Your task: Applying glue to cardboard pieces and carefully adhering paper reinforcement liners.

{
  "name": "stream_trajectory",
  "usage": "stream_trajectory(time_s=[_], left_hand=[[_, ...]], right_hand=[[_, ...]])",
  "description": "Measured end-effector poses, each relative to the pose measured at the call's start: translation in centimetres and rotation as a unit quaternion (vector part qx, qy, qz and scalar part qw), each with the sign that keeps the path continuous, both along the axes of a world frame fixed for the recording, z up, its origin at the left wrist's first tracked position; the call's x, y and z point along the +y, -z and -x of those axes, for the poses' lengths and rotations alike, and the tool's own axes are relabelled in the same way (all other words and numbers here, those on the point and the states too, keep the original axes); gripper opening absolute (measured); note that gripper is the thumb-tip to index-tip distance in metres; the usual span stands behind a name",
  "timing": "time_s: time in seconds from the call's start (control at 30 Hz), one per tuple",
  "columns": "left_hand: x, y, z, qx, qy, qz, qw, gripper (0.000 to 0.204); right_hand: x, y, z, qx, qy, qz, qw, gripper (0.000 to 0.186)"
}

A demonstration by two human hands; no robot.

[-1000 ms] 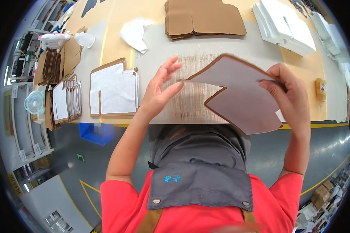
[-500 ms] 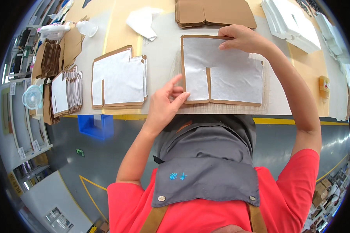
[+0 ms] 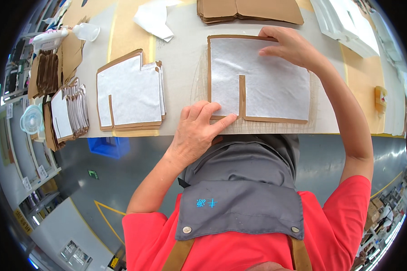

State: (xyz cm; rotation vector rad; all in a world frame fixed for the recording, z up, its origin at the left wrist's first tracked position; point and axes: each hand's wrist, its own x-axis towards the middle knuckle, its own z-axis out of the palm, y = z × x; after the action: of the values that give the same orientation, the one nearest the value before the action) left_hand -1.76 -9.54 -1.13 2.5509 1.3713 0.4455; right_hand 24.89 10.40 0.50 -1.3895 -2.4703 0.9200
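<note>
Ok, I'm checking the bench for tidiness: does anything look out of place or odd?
Mildly: left of the handled white-faced panel, the flat stack looks askew, lower layers jutting past its right edge. Brownish streaks also mark the bench around that panel.

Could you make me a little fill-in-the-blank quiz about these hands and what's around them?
1. The ____ hand is at the far edge of the white panel.
2. The panel's border is ____.
3. The notched stack lies to the white panel's ____.
4. The bin is ____.

Missing words: right; brown; left; blue.
</note>
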Motion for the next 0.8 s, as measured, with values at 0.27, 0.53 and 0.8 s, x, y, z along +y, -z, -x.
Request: stream_trajectory(time_s=[0.27, 0.53, 0.8], left_hand=[[0.1, 0.6, 0.6, 0.011, 0.003, -0.020, 1.000, 0.061], [0.6, 1.3, -1.4, -0.008, 0.016, -0.054, 0.998, 0.060], [0.8, 1.5, -1.3, -0.013, 0.041, -0.047, 0.998, 0.057]], right_hand=[[-0.4, 0.0, -1.0, 0.012, 0.046, 0.038, 0.998, 0.028], [-0.5, -0.6, -4.9, 0.056, 0.185, 0.199, 0.961, 0.037], [-2.4, 0.6, -7.0, 0.139, 0.210, 0.204, 0.946, 0.034]])
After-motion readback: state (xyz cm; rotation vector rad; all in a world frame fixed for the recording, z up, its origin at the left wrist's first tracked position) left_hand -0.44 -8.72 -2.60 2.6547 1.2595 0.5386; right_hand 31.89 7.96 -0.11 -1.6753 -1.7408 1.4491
